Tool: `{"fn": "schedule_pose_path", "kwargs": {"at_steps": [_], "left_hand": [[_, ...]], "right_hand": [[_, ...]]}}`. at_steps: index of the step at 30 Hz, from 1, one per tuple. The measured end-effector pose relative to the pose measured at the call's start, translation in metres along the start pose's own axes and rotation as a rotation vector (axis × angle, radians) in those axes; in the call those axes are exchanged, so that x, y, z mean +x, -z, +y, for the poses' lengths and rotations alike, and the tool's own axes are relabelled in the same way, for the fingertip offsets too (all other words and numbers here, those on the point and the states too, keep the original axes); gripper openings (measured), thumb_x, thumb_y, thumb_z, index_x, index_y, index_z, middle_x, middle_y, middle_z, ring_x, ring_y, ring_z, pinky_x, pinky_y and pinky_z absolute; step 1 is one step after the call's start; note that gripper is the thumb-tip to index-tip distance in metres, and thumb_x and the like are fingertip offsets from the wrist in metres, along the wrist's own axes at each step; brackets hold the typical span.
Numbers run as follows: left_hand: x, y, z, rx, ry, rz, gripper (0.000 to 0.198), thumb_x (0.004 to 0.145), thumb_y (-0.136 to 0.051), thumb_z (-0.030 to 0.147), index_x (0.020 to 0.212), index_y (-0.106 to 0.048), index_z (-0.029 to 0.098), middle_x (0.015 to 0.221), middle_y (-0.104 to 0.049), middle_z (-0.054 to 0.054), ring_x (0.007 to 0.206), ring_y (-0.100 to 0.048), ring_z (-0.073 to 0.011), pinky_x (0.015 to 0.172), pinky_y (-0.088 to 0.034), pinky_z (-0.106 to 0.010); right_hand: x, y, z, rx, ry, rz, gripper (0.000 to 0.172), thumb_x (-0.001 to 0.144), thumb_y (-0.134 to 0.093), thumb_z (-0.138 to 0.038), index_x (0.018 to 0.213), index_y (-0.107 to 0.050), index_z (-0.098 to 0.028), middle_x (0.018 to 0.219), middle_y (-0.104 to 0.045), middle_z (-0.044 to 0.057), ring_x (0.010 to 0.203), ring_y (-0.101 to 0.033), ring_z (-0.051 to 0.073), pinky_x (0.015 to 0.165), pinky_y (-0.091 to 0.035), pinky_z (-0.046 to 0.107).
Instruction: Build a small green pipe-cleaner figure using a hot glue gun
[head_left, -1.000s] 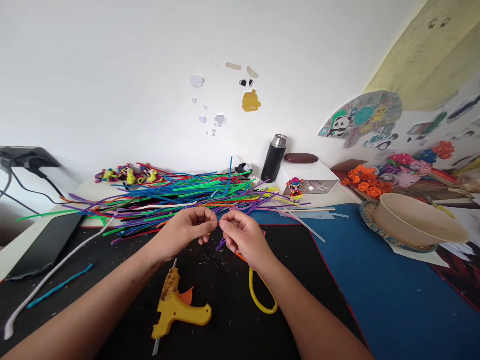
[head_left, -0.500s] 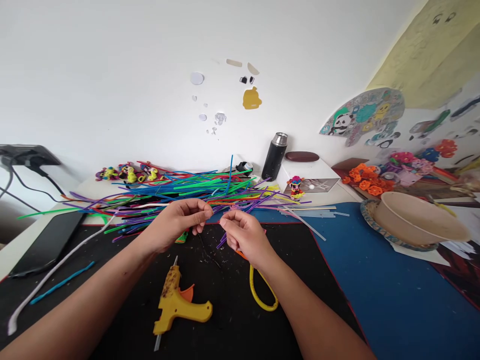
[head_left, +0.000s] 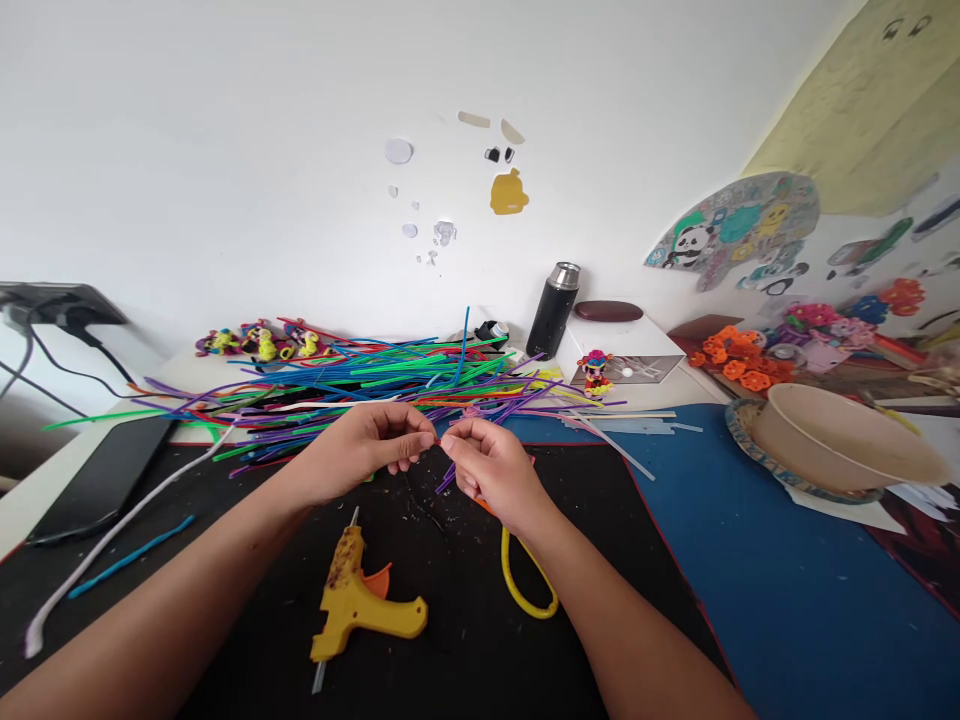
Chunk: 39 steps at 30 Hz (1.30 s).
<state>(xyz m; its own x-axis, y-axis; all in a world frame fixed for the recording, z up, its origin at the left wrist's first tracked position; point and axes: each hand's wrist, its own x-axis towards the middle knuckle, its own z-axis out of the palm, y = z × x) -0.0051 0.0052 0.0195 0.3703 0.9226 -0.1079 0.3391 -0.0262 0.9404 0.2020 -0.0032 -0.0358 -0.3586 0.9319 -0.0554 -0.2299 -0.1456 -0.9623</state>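
My left hand [head_left: 382, 442] and my right hand [head_left: 487, 465] meet over the black mat [head_left: 465, 640], thumbs and forefingers pinched, fingertips nearly touching. A tiny reddish bit shows between the tips, too small to name. Below my left hand lies a yellow hot glue gun [head_left: 360, 600] with an orange trigger and a clear glue stick in its rear. A yellow looped handle [head_left: 525, 590] sticks out from under my right forearm; the rest of that tool is mostly hidden. Right behind both hands spreads a heap of coloured pipe cleaners [head_left: 345, 375].
At left lie a black phone [head_left: 97, 480], a white fuzzy stem [head_left: 112, 545] and a blue twisted stem [head_left: 131, 557]. Toward the wall stand a black flask [head_left: 553, 315], a white box [head_left: 637, 345] and a small pipe-cleaner figure [head_left: 595, 372]. A beige bowl [head_left: 840, 440] sits at right.
My left hand has moved slightly right, so its fingertips are closer to those of my right hand. The whole view has shifted a little; the glue gun has not been touched.
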Motion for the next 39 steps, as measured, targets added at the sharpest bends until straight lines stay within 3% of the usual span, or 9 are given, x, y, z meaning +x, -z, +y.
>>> {"fn": "schedule_pose_path", "kwargs": {"at_steps": [13, 21, 39], "left_hand": [[-0.001, -0.006, -0.001, 0.022, 0.032, -0.033, 0.039, 0.082, -0.082, 0.058, 0.085, -0.074, 0.020, 0.068, -0.066, 0.001, 0.063, -0.059, -0.0155, 0.057, -0.046, -0.025], [0.000, -0.006, 0.002, 0.012, 0.023, 0.023, 0.037, 0.078, -0.083, 0.056, 0.082, -0.072, 0.020, 0.069, -0.065, 0.001, 0.062, -0.059, -0.0154, 0.057, -0.048, -0.025], [0.002, -0.011, 0.001, -0.056, 0.058, 0.035, 0.039, 0.074, -0.085, 0.057, 0.079, -0.072, 0.020, 0.065, -0.063, 0.002, 0.059, -0.057, -0.0144, 0.055, -0.048, -0.025]], "right_hand": [[-0.002, -0.001, -0.001, -0.041, 0.008, -0.006, 0.036, 0.088, -0.080, -0.053, 0.092, -0.064, -0.021, 0.051, -0.050, -0.011, 0.042, -0.040, 0.009, 0.045, -0.030, 0.025], [-0.002, -0.001, -0.001, -0.049, 0.017, -0.014, 0.037, 0.089, -0.079, -0.055, 0.096, -0.065, -0.021, 0.054, -0.053, -0.010, 0.043, -0.041, 0.009, 0.045, -0.030, 0.025], [-0.001, -0.002, 0.002, -0.058, 0.020, -0.001, 0.035, 0.088, -0.080, -0.053, 0.092, -0.063, -0.023, 0.052, -0.046, -0.012, 0.040, -0.038, 0.009, 0.043, -0.031, 0.025]]}}
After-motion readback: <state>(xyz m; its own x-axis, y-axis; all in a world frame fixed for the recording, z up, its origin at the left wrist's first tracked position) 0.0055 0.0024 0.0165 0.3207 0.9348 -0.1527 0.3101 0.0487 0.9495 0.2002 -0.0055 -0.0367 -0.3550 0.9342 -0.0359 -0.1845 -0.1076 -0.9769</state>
